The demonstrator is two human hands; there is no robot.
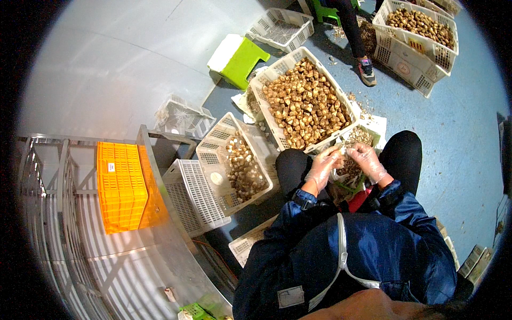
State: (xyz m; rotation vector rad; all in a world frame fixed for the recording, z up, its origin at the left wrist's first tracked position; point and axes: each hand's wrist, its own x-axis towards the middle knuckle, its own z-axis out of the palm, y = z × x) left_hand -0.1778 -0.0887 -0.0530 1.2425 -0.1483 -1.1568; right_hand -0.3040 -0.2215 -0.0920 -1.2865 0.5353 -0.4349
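Note:
Both of my hands wear thin clear gloves and meet over a bin of scraps (349, 173) between my knees. My left hand (325, 166) is closed, fingertips pinched around a small whitish piece (343, 151). From the other side, my right hand (367, 161) has its fingers closed at the same piece; its exact kind is too small to make out. Just beyond stands a white crate (257, 88) heaped with small brown-and-cream lumps (306, 104) that look like mushrooms. To my left, a tilted white crate (213, 146) holds paler, trimmed-looking pieces (242, 168).
An orange crate (121, 186) sits on a metal rack at the left. A green stool (242, 61) and an empty white crate (282, 29) stand farther away. Another person's leg (349, 26) and stacked full crates (410, 61) are at the far right. Scraps litter the floor.

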